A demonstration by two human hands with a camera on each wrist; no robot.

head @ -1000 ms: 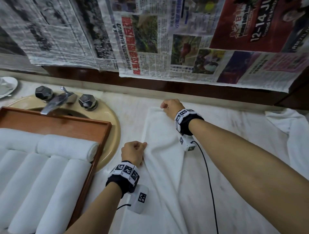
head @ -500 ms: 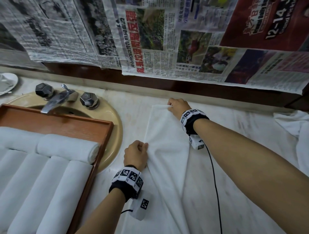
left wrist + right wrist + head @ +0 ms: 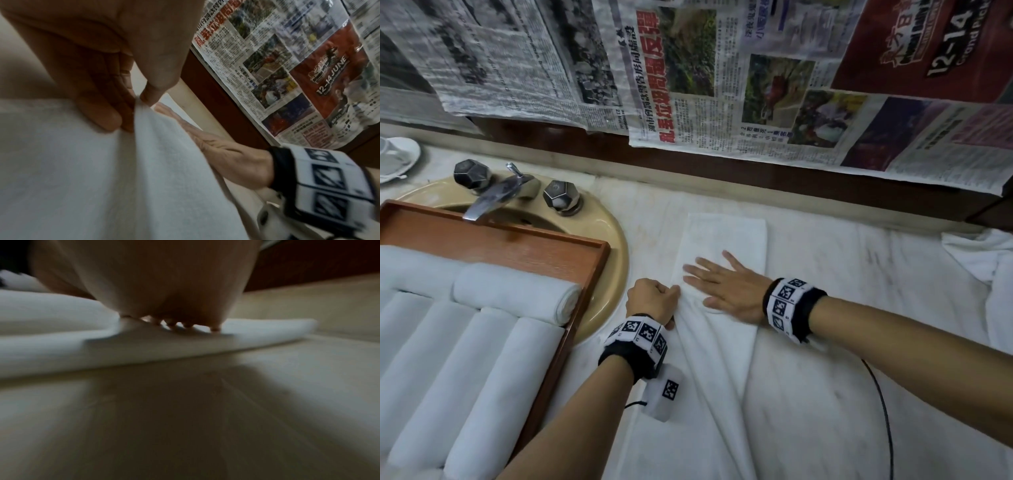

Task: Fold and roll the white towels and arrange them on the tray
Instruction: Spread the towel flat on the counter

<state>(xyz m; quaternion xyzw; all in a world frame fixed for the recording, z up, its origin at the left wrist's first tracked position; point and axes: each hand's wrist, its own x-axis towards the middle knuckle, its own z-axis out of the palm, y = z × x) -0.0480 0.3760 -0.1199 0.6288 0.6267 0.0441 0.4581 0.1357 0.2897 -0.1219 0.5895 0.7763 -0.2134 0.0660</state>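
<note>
Both hands are on the white towel (image 3: 722, 246) spread on the worktop (image 3: 859, 274): my left hand (image 3: 654, 299) pinches its edge, my right hand (image 3: 726, 291) presses flat, fingers straight. Tugging unevenly could skew the fold beside the tray (image 3: 589, 274).

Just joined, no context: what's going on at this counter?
A person is folding a white towel on the counter. The left hand pinches its left edge, while the right hand lies flat on it, fingers spread. It isn't rolled yet. Beside it, a wooden tray over the sink already holds several rolled towels.
</note>
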